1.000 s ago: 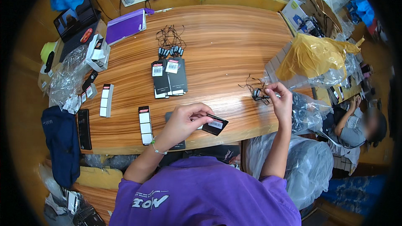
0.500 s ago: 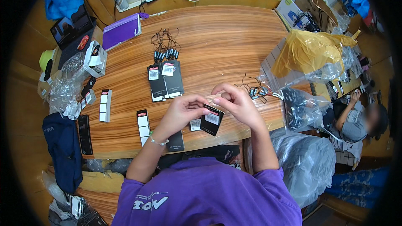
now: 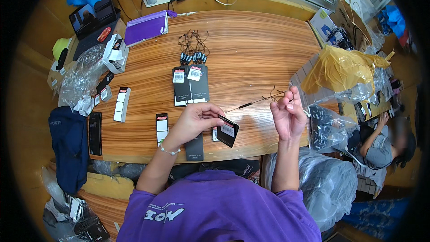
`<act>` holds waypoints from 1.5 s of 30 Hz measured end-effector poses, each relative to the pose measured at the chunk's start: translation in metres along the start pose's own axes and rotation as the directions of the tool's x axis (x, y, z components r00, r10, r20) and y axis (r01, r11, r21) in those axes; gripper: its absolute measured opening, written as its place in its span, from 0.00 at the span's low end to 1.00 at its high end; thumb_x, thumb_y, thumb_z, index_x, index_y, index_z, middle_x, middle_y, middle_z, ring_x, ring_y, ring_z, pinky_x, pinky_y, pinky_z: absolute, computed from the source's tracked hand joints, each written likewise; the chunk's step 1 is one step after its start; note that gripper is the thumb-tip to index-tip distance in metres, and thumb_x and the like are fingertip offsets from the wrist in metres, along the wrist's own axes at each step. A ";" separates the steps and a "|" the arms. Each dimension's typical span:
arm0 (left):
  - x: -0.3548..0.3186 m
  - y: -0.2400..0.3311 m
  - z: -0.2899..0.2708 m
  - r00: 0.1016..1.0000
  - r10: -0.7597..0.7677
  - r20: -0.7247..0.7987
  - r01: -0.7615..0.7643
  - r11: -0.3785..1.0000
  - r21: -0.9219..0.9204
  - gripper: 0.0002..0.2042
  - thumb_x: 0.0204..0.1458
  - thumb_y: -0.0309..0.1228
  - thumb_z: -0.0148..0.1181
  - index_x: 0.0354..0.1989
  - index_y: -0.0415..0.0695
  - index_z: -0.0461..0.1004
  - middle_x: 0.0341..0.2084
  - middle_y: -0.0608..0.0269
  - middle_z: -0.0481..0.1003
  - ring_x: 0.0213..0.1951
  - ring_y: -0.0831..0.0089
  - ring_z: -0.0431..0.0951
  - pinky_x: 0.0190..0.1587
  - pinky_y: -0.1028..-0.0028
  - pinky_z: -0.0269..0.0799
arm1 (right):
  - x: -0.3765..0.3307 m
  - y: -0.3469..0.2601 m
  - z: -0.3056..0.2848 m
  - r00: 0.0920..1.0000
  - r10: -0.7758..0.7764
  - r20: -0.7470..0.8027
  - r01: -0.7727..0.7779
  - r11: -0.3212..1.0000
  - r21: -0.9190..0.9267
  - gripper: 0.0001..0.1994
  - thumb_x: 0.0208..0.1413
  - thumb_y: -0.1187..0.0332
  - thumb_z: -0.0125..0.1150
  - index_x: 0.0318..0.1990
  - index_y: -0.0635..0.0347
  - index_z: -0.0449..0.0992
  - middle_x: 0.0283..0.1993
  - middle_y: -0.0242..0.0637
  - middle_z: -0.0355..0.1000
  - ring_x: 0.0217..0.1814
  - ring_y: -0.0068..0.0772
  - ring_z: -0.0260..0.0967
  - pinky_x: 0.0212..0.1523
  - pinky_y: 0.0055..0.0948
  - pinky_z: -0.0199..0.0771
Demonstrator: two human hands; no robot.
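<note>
My left hand is closed on a black hang tag with a white barcode sticker, tilted above the table's near edge. From the tag's top a thin cord with a dark sleeve midway stretches right to my right hand. That hand is raised palm up, its fingers curled at the cord's end; the exact pinch is hard to make out. Loose dark cords partly show behind it. Beneath my left wrist lie a dark card and a black-and-white strip label.
Stacked dark cards with corded tags lie mid-table. Left are a white label stack, a black phone-like slab, an open white box and a purple folder. A yellow plastic bag stands right; another person sits beyond.
My right hand has moved right, away from the tag, and turned palm up, and the cord now stretches between the hands. My left hand still holds the tag. The whole view has shifted slightly.
</note>
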State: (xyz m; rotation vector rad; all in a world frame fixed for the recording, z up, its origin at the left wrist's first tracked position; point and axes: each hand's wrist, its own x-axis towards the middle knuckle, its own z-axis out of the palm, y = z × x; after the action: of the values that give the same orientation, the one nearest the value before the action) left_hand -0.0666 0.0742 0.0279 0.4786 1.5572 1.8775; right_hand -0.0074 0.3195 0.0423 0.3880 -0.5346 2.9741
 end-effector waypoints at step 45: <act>0.011 0.031 0.023 0.831 0.449 -0.328 -0.243 0.824 0.512 0.06 0.45 0.20 0.60 0.32 0.36 0.75 0.26 0.63 0.77 0.30 0.79 0.77 0.33 0.82 0.73 | 0.017 0.058 0.045 0.996 -0.021 0.088 0.080 -0.251 -0.965 0.05 0.49 0.74 0.54 0.26 0.67 0.71 0.21 0.40 0.62 0.22 0.35 0.63 0.23 0.30 0.62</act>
State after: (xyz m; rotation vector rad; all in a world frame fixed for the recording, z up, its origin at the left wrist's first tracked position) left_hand -0.0671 0.0952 0.0613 0.6150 2.3805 1.9830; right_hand -0.0214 0.2505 0.0687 0.1873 -2.4845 1.2917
